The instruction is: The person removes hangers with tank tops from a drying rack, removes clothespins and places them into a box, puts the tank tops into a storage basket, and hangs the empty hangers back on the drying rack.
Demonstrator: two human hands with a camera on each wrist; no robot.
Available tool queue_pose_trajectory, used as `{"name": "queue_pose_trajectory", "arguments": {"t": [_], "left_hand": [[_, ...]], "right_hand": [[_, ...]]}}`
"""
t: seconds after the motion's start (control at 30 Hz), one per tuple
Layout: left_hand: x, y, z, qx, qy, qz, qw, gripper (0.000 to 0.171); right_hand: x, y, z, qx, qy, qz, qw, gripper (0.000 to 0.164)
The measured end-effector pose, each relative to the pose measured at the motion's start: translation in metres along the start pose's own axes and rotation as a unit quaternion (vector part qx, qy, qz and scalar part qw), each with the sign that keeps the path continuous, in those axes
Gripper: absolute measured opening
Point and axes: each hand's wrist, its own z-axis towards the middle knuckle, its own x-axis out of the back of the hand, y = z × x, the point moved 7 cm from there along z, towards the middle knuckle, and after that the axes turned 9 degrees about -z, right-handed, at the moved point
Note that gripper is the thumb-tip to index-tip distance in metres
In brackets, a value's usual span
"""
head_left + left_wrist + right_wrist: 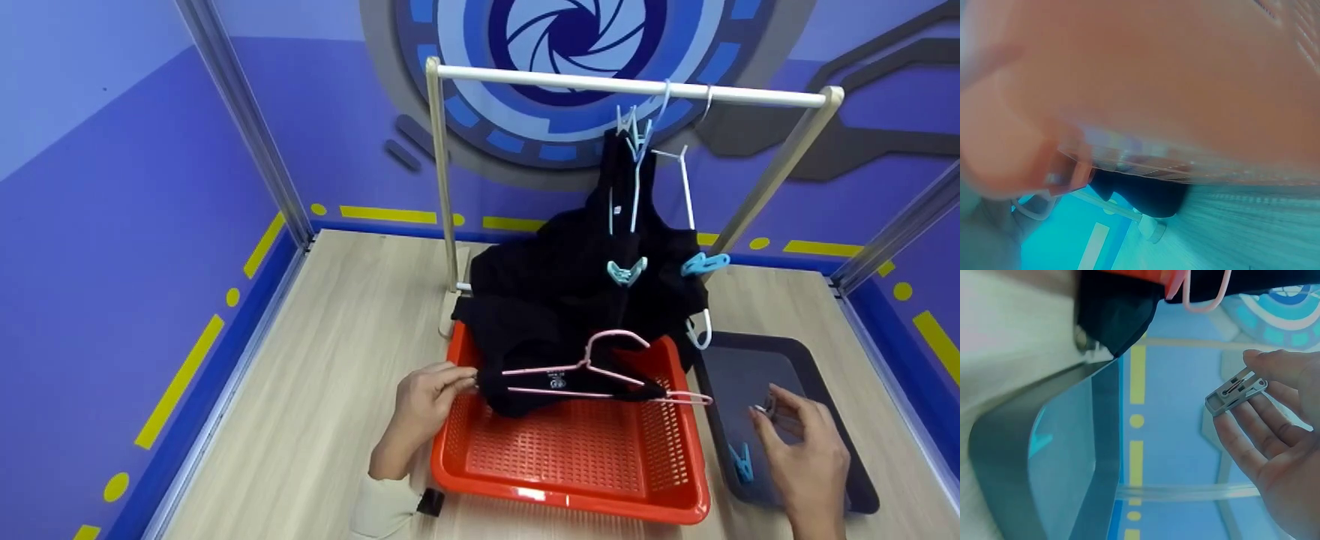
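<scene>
My left hand [426, 401] pinches the left end of a black garment [517, 341], where it lies over a pink hanger [587, 364] above the basket. The hanger's other end pokes out past the garment on the right. My right hand [811, 446] is raised over the grey tray and holds a grey clothespin [1235, 391] between thumb and fingers. A blue clothespin [741, 461] lies in the tray [750, 356]. In the left wrist view the hand fills most of the picture, and its fingertips are hard to make out.
A red basket [570, 499] stands beneath the garment. Behind it, a rack [540, 76] carries dark clothing [570, 232] on hangers, with a pale green clothespin [626, 271] and a blue clothespin [705, 263] clipped on. Walls stand close around the table [330, 352].
</scene>
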Motion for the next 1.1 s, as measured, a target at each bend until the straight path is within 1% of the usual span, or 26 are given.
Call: {"name": "queue_pose_trajectory", "arguments": {"t": [0.3,0.37,0.53,0.6,0.7,0.93,1.1], "left_hand": [[-0.001,-0.004,-0.001,0.023,-0.008,-0.003,0.9997,0.016],[-0.001,-0.004,-0.002,0.021,-0.008,-0.002,0.9997,0.016],[-0.001,-0.003,-0.002,0.011,-0.001,0.002,0.9999,0.016],[-0.001,-0.002,-0.001,0.01,0.0,-0.001,0.9999,0.017],[-0.001,-0.002,-0.001,0.012,-0.001,-0.006,0.9999,0.017],[-0.002,-0.005,-0.002,0.033,-0.013,-0.014,0.9993,0.016],[-0.002,-0.005,-0.002,0.028,-0.009,-0.01,0.9995,0.016]], "right_hand": [[-0.003,0.029,-0.001,-0.067,-0.042,-0.051,0.996,0.045],[-0.004,0.035,-0.001,-0.077,-0.05,-0.057,0.994,0.045],[-0.008,0.045,0.0,-0.077,-0.054,-0.053,0.994,0.044],[-0.009,0.049,0.0,-0.074,-0.055,-0.051,0.994,0.043],[-0.012,0.057,0.0,-0.081,-0.064,-0.056,0.993,0.043],[-0.02,0.079,0.0,-0.124,-0.107,-0.071,0.984,0.045],[-0.026,0.092,-0.001,-0.157,-0.141,-0.085,0.974,0.046]]}}
